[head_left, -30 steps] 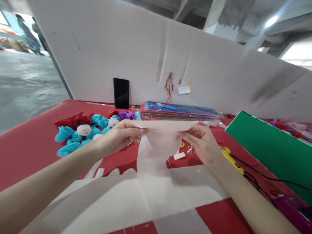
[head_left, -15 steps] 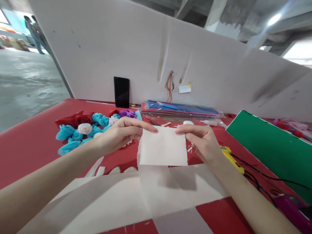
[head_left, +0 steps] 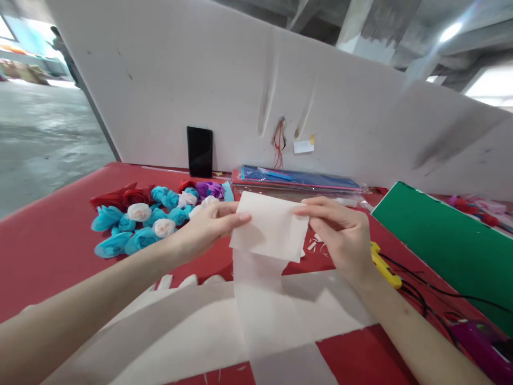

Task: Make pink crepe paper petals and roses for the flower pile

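Between my hands, a pale strip of thin paper (head_left: 268,227) is held up, its upper end folded over into a flat, roughly square layer. My left hand (head_left: 214,224) pinches the left edge, thumb on the front. At the right edge, my right hand (head_left: 342,230) grips the paper between thumb and fingers. The strip's lower part hangs down and runs across a wide white sheet (head_left: 180,331) toward me. Handmade paper flowers (head_left: 139,212) in blue, white, red and purple lie left of my left hand.
A black phone (head_left: 200,152) leans on the white board. Plastic-wrapped coloured sheets (head_left: 300,177) lie along its foot. To the right are a yellow glue gun (head_left: 385,267) with black cable, a green board (head_left: 449,251) and a purple device (head_left: 479,342). Paper scraps (head_left: 315,245) dot the red table.
The folded paper has risen slightly and tilted, right side lower. My left thumb now lies on its front at the left edge. My right hand has shifted a little right.
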Tool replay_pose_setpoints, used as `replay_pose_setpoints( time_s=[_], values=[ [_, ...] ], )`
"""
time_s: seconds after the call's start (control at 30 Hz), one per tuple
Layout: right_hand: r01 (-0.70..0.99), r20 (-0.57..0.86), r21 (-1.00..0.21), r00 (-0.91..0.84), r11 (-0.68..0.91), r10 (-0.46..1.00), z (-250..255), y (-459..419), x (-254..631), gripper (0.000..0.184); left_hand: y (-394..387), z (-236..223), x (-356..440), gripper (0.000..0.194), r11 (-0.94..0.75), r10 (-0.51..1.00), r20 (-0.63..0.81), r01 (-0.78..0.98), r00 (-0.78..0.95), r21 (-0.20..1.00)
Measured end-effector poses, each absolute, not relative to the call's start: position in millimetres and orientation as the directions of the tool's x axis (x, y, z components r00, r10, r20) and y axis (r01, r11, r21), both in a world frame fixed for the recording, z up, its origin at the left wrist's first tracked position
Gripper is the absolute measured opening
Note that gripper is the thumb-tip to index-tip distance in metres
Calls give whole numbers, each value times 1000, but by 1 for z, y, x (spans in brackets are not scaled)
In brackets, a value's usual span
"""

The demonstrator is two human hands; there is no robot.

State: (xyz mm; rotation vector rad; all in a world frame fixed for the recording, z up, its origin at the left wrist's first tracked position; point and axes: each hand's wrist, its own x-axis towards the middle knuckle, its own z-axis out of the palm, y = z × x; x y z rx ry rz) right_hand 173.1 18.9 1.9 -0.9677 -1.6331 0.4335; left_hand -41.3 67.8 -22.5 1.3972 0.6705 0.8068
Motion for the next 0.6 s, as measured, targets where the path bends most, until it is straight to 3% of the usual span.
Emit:
replay_pose_setpoints(
  time_s=[0.1,0.23,0.33,0.43,0.5,0.6],
  values=[
    [375,663,-682,-47,628,747,2,17,173,43,60,-19,-40,21,-16,833,-8,38,554,999],
    [341,637,-716,-41,610,770,2,20,172,39,55,-15,-38,30,-39,862,-54,173,505,984],
    [181,485,-859,-11,478,875,1,25,172,27,54,-15,-37,27,-6,858,-24,58,514,998],
    [20,272,-959,-191,281,943,1,27,173,26,54,-13,-36,21,18,866,32,-94,499,995],
    [35,193,-977,-289,211,938,2,25,172,38,53,-10,-36,20,8,888,41,-103,457,995],
    [142,157,-970,-264,199,952,7,19,167,28,51,-6,-36,27,-44,916,65,-62,396,997]
  ],
)
